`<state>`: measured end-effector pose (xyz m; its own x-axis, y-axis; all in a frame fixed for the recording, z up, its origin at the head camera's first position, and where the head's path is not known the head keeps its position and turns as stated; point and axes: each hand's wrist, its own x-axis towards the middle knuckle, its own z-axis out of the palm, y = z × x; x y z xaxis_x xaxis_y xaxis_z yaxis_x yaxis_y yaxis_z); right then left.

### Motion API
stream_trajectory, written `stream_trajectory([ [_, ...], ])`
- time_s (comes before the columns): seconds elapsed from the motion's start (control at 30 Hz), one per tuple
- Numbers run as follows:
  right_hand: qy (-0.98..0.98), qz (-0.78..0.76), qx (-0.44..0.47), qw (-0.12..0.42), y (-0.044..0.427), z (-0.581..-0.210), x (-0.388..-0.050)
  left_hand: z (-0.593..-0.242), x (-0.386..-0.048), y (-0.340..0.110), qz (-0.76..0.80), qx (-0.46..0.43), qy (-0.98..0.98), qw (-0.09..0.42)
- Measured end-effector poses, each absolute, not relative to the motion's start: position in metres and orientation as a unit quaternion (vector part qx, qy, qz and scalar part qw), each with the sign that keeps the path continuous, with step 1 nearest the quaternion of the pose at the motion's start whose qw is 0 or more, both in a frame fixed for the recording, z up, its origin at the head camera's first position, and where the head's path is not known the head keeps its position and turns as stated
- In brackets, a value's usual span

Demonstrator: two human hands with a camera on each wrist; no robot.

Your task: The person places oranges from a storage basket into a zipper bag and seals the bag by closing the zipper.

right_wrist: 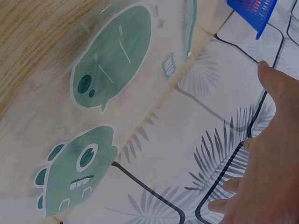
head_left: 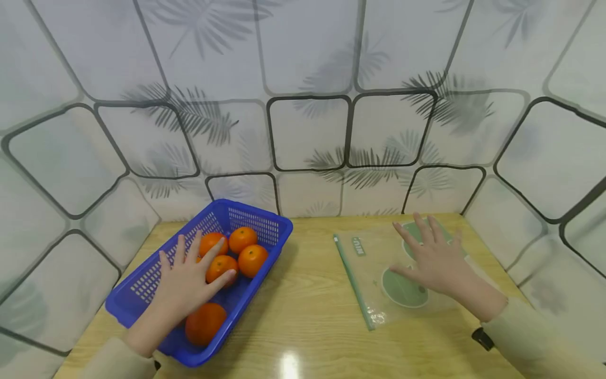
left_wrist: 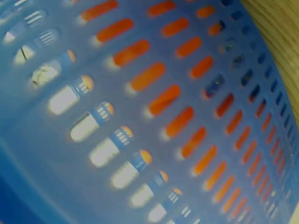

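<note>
Left hand (head_left: 184,284), fingers spread, is over a blue perforated basket (head_left: 255,223) of glossy oranges (head_left: 253,261); right hand (head_left: 437,263), likewise spread, is over a clear, green-printed bag (head_left: 379,263).

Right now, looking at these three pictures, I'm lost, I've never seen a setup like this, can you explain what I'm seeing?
There's no machine here, just a person's bare hands. The widest picture comes from a camera worn on the head; the other two come from wrist cameras, one showing the basket's slotted side, the other the bag. The left hand is spread above a blue, slotted plastic basket containing round orange fruits. The right hand is spread over a flat, clear plastic bag with green prints. Basket and bag rest on a pale wood-grain table. Neither hand is gripping anything.
</note>
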<state>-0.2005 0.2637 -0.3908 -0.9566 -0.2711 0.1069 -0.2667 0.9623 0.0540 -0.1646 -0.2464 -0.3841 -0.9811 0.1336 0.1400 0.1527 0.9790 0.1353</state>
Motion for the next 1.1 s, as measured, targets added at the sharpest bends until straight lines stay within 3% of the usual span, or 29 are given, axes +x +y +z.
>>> stream_trajectory([
  [0.57,-0.981,0.034,0.180,0.070,0.225,-0.380,-0.209,-0.380,-0.170,-0.293,-0.054,-0.050,-0.995,0.068],
  [0.9,-0.971,0.024,0.218,0.094,0.191,-0.381,-0.215,-0.381,-0.171,-0.320,-0.041,-0.064,-0.988,0.132],
  [1.1,-0.966,0.032,0.239,0.088,0.169,-0.380,-0.216,-0.382,-0.171,-0.333,-0.040,-0.052,-0.990,0.126],
])
